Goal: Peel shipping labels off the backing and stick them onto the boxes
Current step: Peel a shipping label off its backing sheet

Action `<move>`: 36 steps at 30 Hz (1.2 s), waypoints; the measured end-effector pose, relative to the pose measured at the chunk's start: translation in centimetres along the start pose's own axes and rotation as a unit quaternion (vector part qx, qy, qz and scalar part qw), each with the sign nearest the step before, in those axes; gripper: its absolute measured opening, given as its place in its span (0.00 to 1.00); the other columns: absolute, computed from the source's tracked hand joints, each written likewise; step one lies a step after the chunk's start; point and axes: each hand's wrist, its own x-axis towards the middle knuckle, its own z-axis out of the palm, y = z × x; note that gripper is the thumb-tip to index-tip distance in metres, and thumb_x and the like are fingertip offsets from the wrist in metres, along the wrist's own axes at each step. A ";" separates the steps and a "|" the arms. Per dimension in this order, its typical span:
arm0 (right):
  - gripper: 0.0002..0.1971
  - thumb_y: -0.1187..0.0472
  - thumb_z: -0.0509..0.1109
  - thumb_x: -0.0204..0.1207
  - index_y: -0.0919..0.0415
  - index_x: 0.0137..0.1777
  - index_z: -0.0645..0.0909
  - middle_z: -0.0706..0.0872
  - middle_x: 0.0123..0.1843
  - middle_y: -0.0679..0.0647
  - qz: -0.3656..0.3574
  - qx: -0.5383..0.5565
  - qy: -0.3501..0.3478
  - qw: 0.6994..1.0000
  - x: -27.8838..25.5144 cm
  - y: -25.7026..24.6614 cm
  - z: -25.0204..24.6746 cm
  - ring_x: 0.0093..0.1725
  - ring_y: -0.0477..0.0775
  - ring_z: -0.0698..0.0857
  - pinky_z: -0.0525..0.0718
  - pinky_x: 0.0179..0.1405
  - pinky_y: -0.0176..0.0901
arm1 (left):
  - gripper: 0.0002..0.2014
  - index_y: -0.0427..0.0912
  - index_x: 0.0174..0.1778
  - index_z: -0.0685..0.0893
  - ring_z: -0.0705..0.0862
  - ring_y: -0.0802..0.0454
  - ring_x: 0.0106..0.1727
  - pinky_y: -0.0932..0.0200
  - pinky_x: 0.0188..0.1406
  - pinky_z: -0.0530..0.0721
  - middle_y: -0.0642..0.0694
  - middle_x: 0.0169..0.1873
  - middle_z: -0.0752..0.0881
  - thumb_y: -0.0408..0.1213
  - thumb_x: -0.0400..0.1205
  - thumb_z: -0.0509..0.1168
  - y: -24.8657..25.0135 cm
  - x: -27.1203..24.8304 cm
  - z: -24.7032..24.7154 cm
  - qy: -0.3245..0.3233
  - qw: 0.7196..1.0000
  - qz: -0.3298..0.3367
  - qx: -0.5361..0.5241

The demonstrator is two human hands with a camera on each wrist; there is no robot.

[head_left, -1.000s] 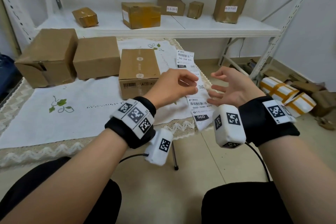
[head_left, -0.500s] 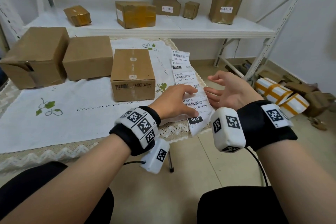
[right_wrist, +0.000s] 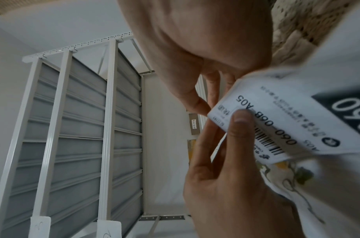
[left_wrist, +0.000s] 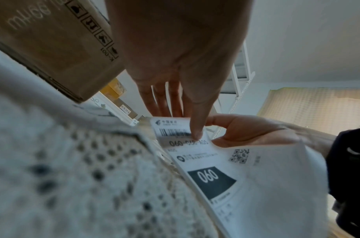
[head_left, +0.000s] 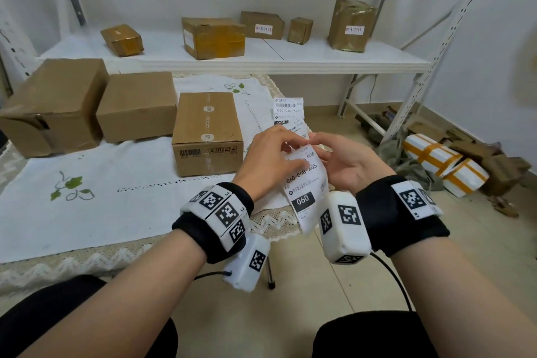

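Observation:
A strip of white shipping labels [head_left: 289, 109] runs along the table's right edge. Its near label [head_left: 305, 183], printed 060-06B-A05, is lifted off the cloth between my hands. My left hand [head_left: 292, 154] pinches it, thumb [left_wrist: 197, 132] on the print beside the barcode and fingers behind. My right hand [head_left: 319, 148] pinches the label's upper right corner [right_wrist: 217, 111] between thumb and fingers. Three brown cardboard boxes stand on the table: a taped one [head_left: 207, 131] just left of my hands, a medium one [head_left: 136, 104], and a large one [head_left: 52, 104].
The table wears a white embroidered cloth [head_left: 116, 183] with a lace border. A white shelf [head_left: 290, 61] behind it carries several taped parcels. On the floor at the right lie white parcels with orange tape [head_left: 444, 166] and cardboard scraps.
The left hand went from pressing the strip flat to pinching it. The right hand, open beside it before, closed onto the label's corner. The near label rose off the table edge.

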 end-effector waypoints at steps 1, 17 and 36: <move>0.14 0.73 0.67 0.80 0.66 0.62 0.86 0.93 0.54 0.63 0.001 0.005 -0.003 1.000 0.1 0.0 0.1 0.58 0.64 0.90 0.88 0.60 0.60 | 0.17 0.47 0.59 0.93 0.85 0.57 0.51 0.71 0.48 0.79 0.51 0.53 0.87 0.35 0.74 0.81 -0.1 0.1 0.0 0.015 1.000 -0.002 -0.006; 0.06 0.72 0.66 0.79 0.68 0.51 0.85 0.83 0.44 0.63 0.019 0.074 -0.039 0.996 0.5 0.1 1.0 0.54 0.62 0.79 0.83 0.57 0.54 | 0.06 0.44 0.43 0.95 0.90 0.59 0.40 0.60 0.45 0.90 0.53 0.40 0.91 0.30 0.73 0.82 -0.1 0.4 -0.8 0.089 0.992 0.017 -0.087; 0.10 0.69 0.67 0.80 0.68 0.60 0.81 0.86 0.51 0.63 0.011 0.047 -0.010 0.999 0.5 0.1 1.1 0.49 0.62 0.86 0.89 0.45 0.54 | 0.06 0.45 0.39 0.95 0.83 0.62 0.34 0.71 0.38 0.79 0.50 0.37 0.90 0.28 0.72 0.81 0.3 0.3 -1.1 0.102 0.991 0.059 -0.065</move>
